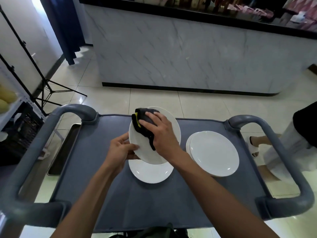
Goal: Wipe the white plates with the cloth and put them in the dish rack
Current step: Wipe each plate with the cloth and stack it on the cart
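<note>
Cream glossy tile floor (154, 98) w/ window glare. Far side: long counter (188, 54), white marble-look front, black top & kickboard. Far left: navy curtain (66, 26), pale wall (20, 31), black tripod stand (46, 86). Near: grey cart (96, 152) w/ tube handles. Someone's sandalled foot (255, 143) at right.

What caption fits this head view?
Left hand holds a plate while right hand wipes it with a cloth above a cart.
</note>
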### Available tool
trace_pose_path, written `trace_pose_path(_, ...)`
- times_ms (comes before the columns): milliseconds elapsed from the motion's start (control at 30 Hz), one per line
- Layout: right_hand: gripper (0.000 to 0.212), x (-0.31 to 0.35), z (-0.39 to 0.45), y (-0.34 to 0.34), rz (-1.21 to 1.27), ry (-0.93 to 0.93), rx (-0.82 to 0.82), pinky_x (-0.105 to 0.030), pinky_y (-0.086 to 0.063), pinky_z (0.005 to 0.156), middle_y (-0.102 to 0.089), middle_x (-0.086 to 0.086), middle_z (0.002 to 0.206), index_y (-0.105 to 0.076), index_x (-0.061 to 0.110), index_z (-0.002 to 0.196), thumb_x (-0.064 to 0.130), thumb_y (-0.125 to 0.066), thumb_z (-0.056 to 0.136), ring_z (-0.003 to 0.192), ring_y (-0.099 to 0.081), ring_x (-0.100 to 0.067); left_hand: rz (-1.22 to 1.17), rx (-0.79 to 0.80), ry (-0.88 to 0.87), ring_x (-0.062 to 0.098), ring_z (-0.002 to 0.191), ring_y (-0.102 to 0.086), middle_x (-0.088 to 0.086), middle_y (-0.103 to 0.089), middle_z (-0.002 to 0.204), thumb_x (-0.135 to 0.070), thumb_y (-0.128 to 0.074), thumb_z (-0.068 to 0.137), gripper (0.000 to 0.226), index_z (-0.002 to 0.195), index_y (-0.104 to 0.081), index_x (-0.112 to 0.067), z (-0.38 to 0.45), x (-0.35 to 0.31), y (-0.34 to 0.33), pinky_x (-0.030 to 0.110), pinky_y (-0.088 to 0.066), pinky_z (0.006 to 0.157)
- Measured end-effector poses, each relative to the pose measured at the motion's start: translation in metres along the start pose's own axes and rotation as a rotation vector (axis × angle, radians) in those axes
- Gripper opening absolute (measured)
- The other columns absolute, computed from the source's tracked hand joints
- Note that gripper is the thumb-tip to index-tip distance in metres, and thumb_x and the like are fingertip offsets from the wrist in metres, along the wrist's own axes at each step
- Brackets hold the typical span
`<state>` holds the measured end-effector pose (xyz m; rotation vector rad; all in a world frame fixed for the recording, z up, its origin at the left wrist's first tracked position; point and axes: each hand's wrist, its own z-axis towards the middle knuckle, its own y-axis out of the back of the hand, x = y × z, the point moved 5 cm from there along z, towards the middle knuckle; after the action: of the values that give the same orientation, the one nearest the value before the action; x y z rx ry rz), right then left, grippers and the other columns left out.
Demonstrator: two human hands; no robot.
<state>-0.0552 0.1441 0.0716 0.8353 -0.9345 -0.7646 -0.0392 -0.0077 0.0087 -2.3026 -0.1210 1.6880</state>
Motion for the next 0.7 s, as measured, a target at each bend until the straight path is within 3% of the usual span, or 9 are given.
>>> trace_pose_path(167,0.043,0.011,-0.009,-0.004,0.037,0.079,0.039,-0.051,-0.036,0.108,-0.056,-0.009,0.142,-0.070,0.021,0.125,0.008,-0.052,0.087,0.132,-0.046,-0.038,-0.013,-0.004,-0.033,0.042,0.090,-0.073,0.019,-0.075,0.103,0.016,-0.062,0.081,0.049,0.116,-0.074,-0.016,0.000,-0.003,0.006,0.047,-0.061,0.066)
trace_pose_path(400,0.041,0.004,-0.029,-0.003,0.045,0.118,0.031,-0.052,-0.039,0.106,-0.057,-0.006,0.141,-0.072,0.022,0.122,0.002,-0.063,0.087,0.133,-0.047,-0.035,-0.031,0.011,-0.075,0.045,0.089,-0.072,0.023,-0.074,0.104,0.017,-0.058,0.083,0.048,0.117,-0.073,-0.014,0.003,-0.013,0.010,0.048,-0.062,0.068)
trace_pose_path(700,0.038,0.016,-0.007,0.006,-0.014,0.113,-0.039,-0.051,-0.039,0.106,-0.057,-0.010,0.141,-0.070,0.022,0.125,0.011,-0.067,0.089,0.132,-0.048,-0.037,0.013,0.106,-0.050,0.044,0.093,-0.071,0.022,-0.074,0.106,0.019,-0.058,0.080,0.048,0.110,-0.075,-0.014,0.007,-0.015,0.000,0.049,-0.061,0.069)
